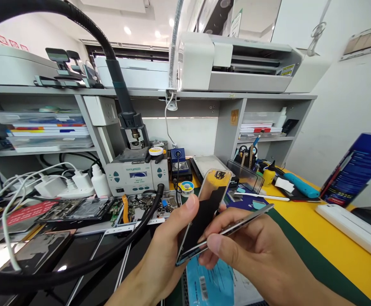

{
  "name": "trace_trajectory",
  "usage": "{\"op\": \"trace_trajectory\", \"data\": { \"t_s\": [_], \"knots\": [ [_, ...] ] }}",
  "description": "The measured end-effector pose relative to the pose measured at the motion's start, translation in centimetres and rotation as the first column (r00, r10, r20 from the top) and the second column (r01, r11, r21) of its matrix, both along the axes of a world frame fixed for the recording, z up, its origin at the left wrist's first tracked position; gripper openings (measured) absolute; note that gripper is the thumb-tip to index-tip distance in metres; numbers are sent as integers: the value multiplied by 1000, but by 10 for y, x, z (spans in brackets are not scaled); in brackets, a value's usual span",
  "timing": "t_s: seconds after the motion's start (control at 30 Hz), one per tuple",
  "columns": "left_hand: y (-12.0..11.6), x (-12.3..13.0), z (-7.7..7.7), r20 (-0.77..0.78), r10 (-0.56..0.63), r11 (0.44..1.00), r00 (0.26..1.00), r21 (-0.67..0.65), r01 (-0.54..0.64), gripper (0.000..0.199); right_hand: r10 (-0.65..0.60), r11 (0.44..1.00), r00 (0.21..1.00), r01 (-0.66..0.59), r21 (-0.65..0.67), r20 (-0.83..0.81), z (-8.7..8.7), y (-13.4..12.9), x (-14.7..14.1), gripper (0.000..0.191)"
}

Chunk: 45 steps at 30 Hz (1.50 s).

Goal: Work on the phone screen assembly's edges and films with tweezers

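Left hand [168, 250] pinched a thin, black-backed phone panel [206, 208] between thumb and fingers; right hand [255, 250] pinched a slim silver-edged plate [247, 220], both above a blue packet [214, 282]. Uneven twisting risked cracking the panel.

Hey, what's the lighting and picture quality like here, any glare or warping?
Head view: ceiling lights burn out to white; a small glint sits on a dark screen at lower left; wide-angle stretch makes the blue box at right lean; left hand, right hand and opened phone look fairly sharp.
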<state>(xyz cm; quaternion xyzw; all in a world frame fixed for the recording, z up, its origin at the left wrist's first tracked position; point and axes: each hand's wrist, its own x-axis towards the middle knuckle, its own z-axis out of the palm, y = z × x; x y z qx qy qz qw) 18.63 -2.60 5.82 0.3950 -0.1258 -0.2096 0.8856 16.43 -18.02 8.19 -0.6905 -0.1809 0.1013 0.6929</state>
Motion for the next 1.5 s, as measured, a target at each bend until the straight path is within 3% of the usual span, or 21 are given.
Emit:
{"op": "trace_trajectory", "data": {
  "t_s": [0.5, 0.77, 0.87, 0.97, 1.1, 1.3, 1.5],
  "knots": [
    [2, -2, 4, 53, 19, 999, 998, 36, -21, 42, 27, 991, 991, -9, -132, 131, -2, -2, -1, 18],
    [5, -2, -1, 68, -1, 1000, 998, -3, 1, 45, -8, 960, 950, 94, -265, 311, 0, -4, -3, 14],
    [5, -2, 2, 89, -30, 999, 996, -35, 33, 47, -21, 962, 882, 146, -231, 472, -3, -2, -2, 9],
    [5, -2, 4, 106, -66, 994, 992, -77, 74, 49, -49, 976, 734, 178, -123, 678, -14, 1, 2, 12],
    [6, -2, 1, 83, -63, 992, 995, -107, 72, 55, -63, 985, 601, 165, -47, 797, -25, 3, 4, 17],
    [7, -2, -5, 60, -101, 988, 993, -113, 107, 62, -18, 963, 560, 232, -136, 828, -20, 4, -1, 18],
    [6, 0, -4, 43, -69, 991, 997, -113, 73, 67, -33, 982, 455, 181, -56, 890, -29, 6, 3, 14]
  ]
}}
